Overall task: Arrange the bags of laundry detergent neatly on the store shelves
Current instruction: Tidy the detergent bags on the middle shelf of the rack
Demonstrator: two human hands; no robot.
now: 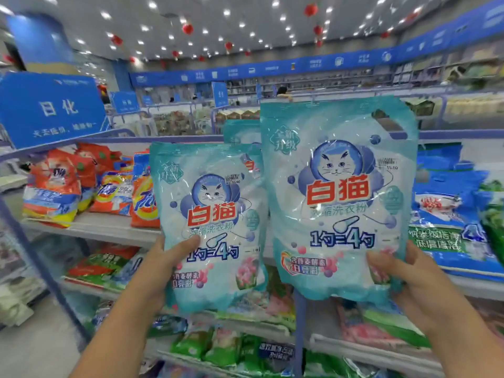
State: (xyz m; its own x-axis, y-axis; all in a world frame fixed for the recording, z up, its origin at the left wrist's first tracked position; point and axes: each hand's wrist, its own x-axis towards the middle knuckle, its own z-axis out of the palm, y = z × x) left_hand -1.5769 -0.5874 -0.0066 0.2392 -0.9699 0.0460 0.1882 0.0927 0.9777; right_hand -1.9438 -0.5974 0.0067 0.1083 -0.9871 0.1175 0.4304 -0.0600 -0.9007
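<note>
The left hand (166,257) grips the lower left edge of the smaller teal bag (210,227), thumb pressed over its front, fingers hidden behind; the right hand (409,271) grips the lower right corner of the larger teal bag (338,197) the same way, thumb on the front, fingers out of sight behind. Both bags are held upright in front of the top shelf (109,227), long axes vertical, printed faces toward the camera, the larger one to the right of the smaller and higher. Each reads 白猫 in red under a blue cat face, with 1勺=4勺 below; a price sticker on the larger one shows 15.00, while the smaller print is too blurred to read. A 3rd teal bag (240,132) stands behind the 2, mostly covered. On the shelf to the left of the smaller bag lie orange detergent bags (54,186); to the right of the larger one lie blue bags (447,208), partly cut off. Above the orange bags a blue sign (51,110) reads 日化. Lower shelves hold green and pink bags, blurred.
</note>
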